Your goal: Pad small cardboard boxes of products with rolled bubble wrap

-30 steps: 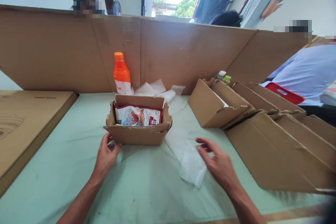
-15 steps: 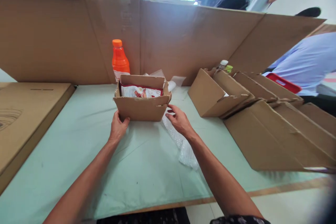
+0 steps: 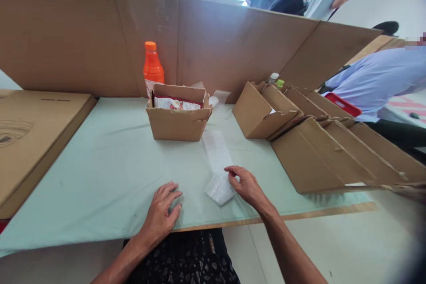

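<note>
Head view, clock read from our right hand.

Item: right hand, half curled, thumb well apart from index, no hold evident. Its fingertips reach over the edge of the bubble wrap; whether they touch, we cannot tell.

Item: bubble wrap, lying on the green cloth, crumpled end at 9 o'clock, flat strip running toward 11.

Handling note: we judge a light thumb-and-finger pinch on the crumpled end best, since a hard clutch could crush the bubbles; the free hand might hold the cloth down.

Item: left hand, between 8 and 9 o'clock, palm down, fingers loosely spread, nothing held.

Item: small carton, between 10 and 11, upright, a packet inside.

Item: orange bottle, 11 o'clock, behind that carton.

Item: larger cartons, 2 o'clock.
</note>
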Demonstrator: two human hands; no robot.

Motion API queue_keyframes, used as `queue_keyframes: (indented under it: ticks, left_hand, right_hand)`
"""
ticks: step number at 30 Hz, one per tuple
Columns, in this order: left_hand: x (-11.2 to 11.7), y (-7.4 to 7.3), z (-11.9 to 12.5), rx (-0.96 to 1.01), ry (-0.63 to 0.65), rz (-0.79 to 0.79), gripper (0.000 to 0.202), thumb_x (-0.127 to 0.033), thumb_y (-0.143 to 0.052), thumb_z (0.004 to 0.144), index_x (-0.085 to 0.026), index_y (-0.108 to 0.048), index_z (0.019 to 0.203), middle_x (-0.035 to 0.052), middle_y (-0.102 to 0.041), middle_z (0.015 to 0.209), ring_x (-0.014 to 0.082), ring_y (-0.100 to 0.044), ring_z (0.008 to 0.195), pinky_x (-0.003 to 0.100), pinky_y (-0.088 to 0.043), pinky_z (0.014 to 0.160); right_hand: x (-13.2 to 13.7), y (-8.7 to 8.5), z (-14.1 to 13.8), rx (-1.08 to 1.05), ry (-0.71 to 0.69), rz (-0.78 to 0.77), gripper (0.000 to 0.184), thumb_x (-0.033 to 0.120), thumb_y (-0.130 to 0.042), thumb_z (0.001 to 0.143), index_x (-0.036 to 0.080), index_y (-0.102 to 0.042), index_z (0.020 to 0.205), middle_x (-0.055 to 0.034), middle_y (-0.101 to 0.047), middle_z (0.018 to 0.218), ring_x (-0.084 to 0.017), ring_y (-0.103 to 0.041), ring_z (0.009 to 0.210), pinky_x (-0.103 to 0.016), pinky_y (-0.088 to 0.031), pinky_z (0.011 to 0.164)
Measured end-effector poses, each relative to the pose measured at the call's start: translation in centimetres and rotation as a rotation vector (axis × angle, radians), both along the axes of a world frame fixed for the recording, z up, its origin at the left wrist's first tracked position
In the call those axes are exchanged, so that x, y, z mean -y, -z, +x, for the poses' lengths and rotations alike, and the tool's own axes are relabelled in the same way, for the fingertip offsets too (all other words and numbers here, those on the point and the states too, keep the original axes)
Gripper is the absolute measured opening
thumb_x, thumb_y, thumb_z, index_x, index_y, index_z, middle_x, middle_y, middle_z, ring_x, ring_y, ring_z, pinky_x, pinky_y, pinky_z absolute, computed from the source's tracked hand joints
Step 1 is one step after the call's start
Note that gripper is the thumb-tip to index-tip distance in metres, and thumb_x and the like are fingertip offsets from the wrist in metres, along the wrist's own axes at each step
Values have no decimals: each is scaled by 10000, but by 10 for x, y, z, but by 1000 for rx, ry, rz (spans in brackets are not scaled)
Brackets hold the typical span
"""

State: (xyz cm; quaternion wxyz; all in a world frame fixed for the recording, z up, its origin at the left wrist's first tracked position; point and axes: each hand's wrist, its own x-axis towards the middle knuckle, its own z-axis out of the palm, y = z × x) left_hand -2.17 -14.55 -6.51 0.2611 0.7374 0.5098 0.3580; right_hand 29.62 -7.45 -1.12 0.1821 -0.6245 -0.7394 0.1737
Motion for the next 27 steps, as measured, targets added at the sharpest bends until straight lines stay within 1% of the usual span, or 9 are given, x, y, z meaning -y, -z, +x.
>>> queue_keyframes:
  ticks: [3,7,10,13,15,18,21,23,27]
  left_hand:
    - [1,-12,2,113,-10,-105,281,-238,-563,872,-219,-721,1104,128,-691,1244,273,-650,1162,485,-543,996]
    - [4,-17,5,233,-18,-238,295,-285,-573,875,-208,-704,1128,131,-692,1229,267,-649,1165,483,-510,1037]
    - [9,-16,11,386,-49,-376,603,-343,-647,841,-180,-513,1406,175,-627,1347,287,-610,1241,487,-485,1060]
    - [15,-23,13,577,-47,-487,940,-402,-713,803,-162,-221,1567,209,-566,1421,299,-601,1258,453,-505,1030]
    - [19,-33,9,614,-34,-543,828,-403,-695,819,-169,-327,1523,174,-649,1304,276,-675,1115,406,-557,931]
    - [25,-45,-1,487,11,-497,335,-332,-612,861,-188,-665,1159,95,-727,1008,234,-704,898,364,-583,809]
    - [34,-46,-8,316,25,-252,109,-235,-595,837,-203,-693,873,109,-701,1073,263,-664,1054,408,-552,928]
    - [41,-41,-9,231,-15,-124,180,-189,-610,811,-205,-670,980,134,-649,1229,284,-615,1182,449,-521,1006]
    - [54,-30,-15,61,7,-24,769,-141,-652,761,-245,-380,1472,176,-412,1540,329,-432,1420,534,-447,1112]
  right_hand:
    - [1,-2,-11,-80,58,89,412,308,-538,837,188,-658,1212,-108,-687,1194,-247,-642,1063,-412,-495,953]
    - [11,-3,-24,-160,82,-157,369,360,-628,784,196,-702,1106,-27,-708,822,-203,-641,764,-351,-514,779]
    - [33,2,-55,-521,95,-200,261,424,-627,820,195,-697,924,-13,-664,746,-175,-605,694,-301,-501,683]
    - [64,8,-99,-911,245,-114,310,513,-643,843,207,-646,896,-16,-650,763,-156,-579,655,-273,-493,611]
    - [80,10,-120,-1016,226,-111,316,531,-637,858,217,-642,885,-11,-638,736,-153,-572,631,-268,-495,584]
    - [86,10,-120,-867,43,-97,301,512,-609,895,229,-703,932,-50,-704,880,-202,-653,810,-331,-557,760]
    - [70,17,-92,-535,37,42,318,455,-566,939,256,-712,1139,-96,-698,1212,-270,-626,1148,-471,-485,1035]
    - [58,29,-78,-333,27,115,370,421,-573,935,255,-672,1250,-114,-643,1344,-302,-569,1268,-550,-430,1095]
    - [43,49,-88,-147,-217,154,455,350,-589,930,209,-599,1362,-148,-571,1443,-320,-511,1358,-570,-434,1105]
